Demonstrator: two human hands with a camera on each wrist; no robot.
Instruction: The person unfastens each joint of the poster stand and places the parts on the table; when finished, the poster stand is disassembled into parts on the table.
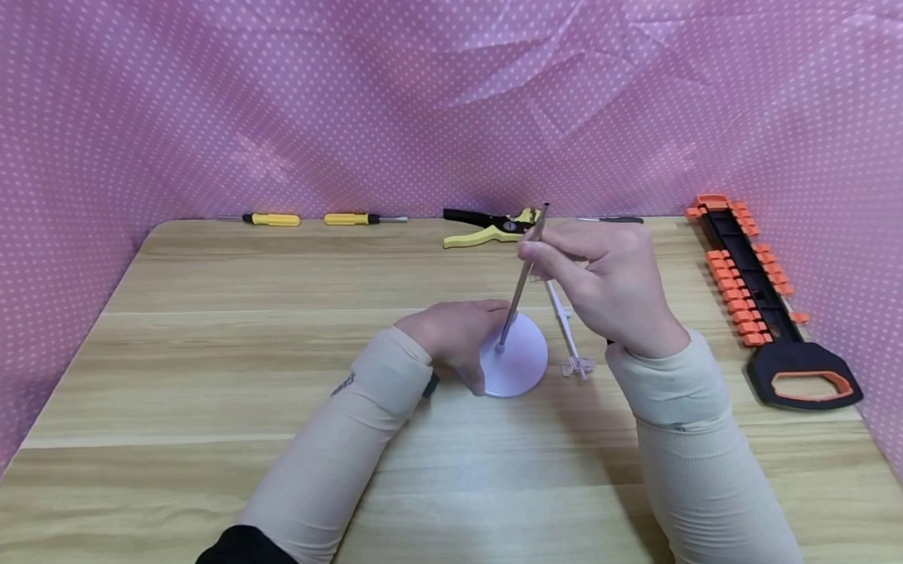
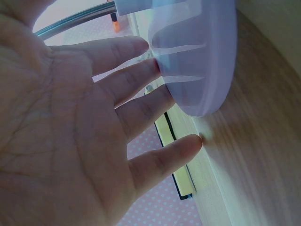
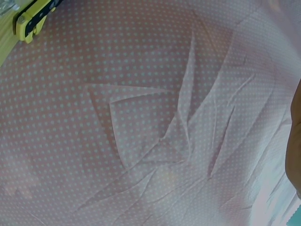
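A white round disc (image 1: 516,359) lies on the wooden table (image 1: 200,365), with a thin metal rod (image 1: 522,279) standing tilted in its middle. My right hand (image 1: 534,250) pinches the rod near its top. Beside the disc's left edge is my left hand (image 1: 479,372); in the left wrist view its straight fingers (image 2: 141,99) touch the rim of the disc (image 2: 197,56), and the rod (image 2: 70,21) shows at the top. A clear plastic arm piece (image 1: 568,332) lies just right of the disc, partly under my right hand.
Two yellow screwdrivers (image 1: 272,219) (image 1: 363,219), yellow-black pliers (image 1: 490,227) and a dark tool (image 1: 614,220) line the table's far edge. A black rack with orange clips (image 1: 758,292) lies at the right. Pink dotted cloth (image 3: 141,117) walls the table in.
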